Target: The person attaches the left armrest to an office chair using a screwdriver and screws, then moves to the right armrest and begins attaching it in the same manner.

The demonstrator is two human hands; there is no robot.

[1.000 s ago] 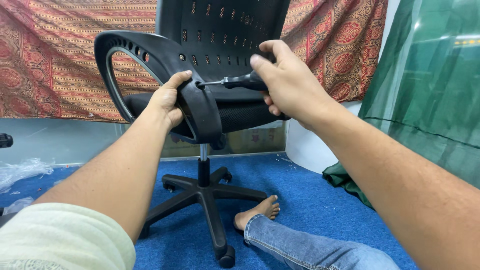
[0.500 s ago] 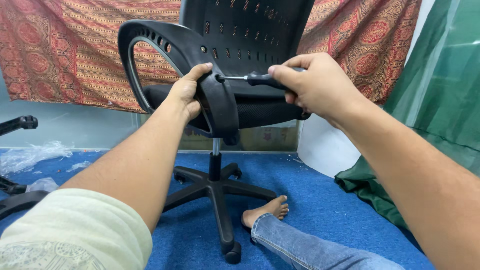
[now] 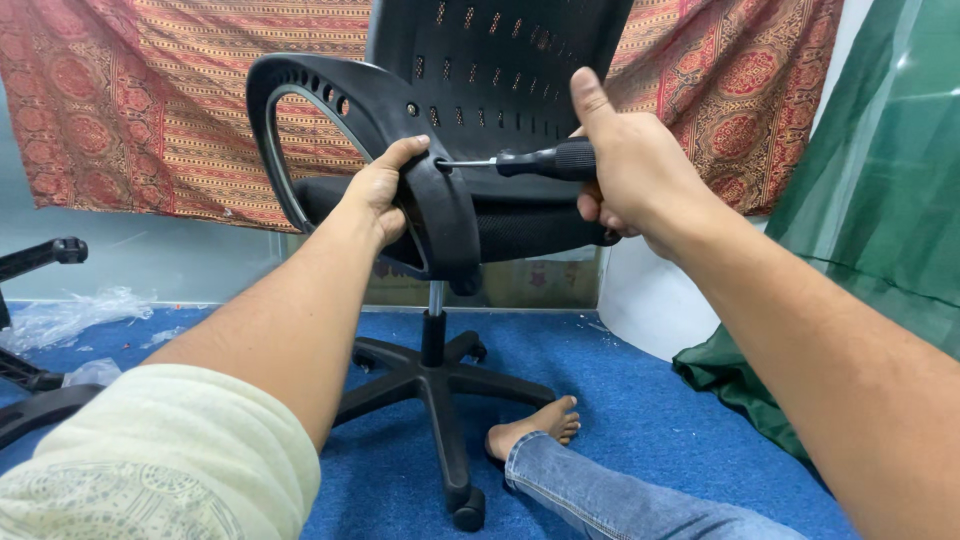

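A patterned red and gold cloth (image 3: 150, 100) hangs across the wall behind, and a green sheet (image 3: 880, 220) drapes down the right side, its lower folds pooled on the blue carpet (image 3: 620, 400). In front of the cloth stands a black office chair (image 3: 500, 90) on a five-legged wheeled base (image 3: 435, 385), its perforated back upright and its seat facing the camera. The chair's curved plastic armrest (image 3: 400, 130) loops out toward the viewer and partly hides the seat behind it. At the far left edge sits part of another black chair frame (image 3: 40, 255), with crumpled clear plastic wrap (image 3: 70, 315) on the carpet near it. A bare foot (image 3: 535, 425) with a jeans leg rests just beside the base (the person's own, as far as the view tells).

The left hand (image 3: 380, 190) reaches out with the arm nearly straight, fingers wrapped round the armrest's lower limb and thumb on top, clasping it firmly. The right hand (image 3: 630, 170) is closed in a fist round the black handle of a screwdriver (image 3: 530, 160), thumb pointing up; the tool lies level, its metal shaft running left, the tip meeting the armrest just beside the left thumb.
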